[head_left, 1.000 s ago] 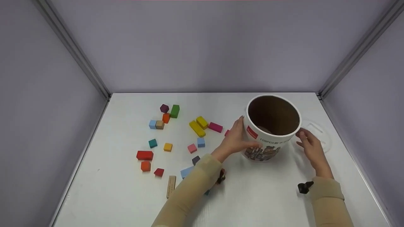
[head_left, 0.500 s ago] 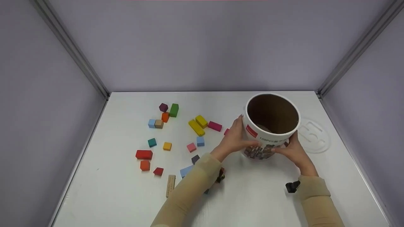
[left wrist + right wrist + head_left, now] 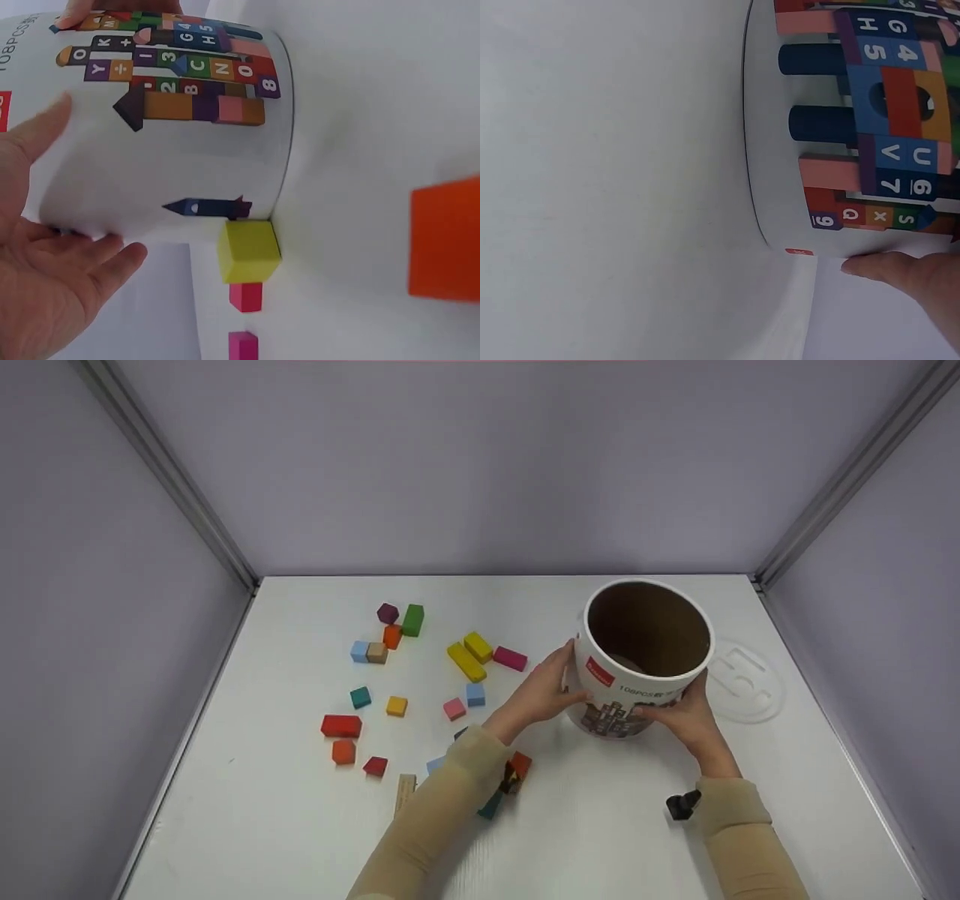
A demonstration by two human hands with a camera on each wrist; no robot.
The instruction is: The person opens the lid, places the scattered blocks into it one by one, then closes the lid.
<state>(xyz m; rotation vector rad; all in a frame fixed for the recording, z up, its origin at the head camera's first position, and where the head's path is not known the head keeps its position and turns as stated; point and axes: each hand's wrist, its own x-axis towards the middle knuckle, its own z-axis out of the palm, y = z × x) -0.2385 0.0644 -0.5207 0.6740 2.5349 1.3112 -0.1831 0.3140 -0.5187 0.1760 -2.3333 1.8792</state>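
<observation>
A large white bucket with printed toy-block pictures stands at the right of the table, its dark mouth facing up. My left hand holds its left side, thumb toward the front. In the left wrist view, that hand's fingers reach along the bucket's edge. My right hand grips the other side, thumb across the printed front and fingers mostly hidden behind. Close to the bucket's base in the left wrist view sits a yellow block. Whether the base touches the table is hard to tell.
A clear plastic lid lies right of the bucket. Several coloured blocks are scattered left of it, including a red one, a green one and a magenta one. An orange block lies beside the left sleeve. Grey walls enclose the table.
My right hand has come in from the right and taken hold of the bucket. My left hand has slid slightly left, its thumb drawn back. The bucket's base has shifted a little left.
</observation>
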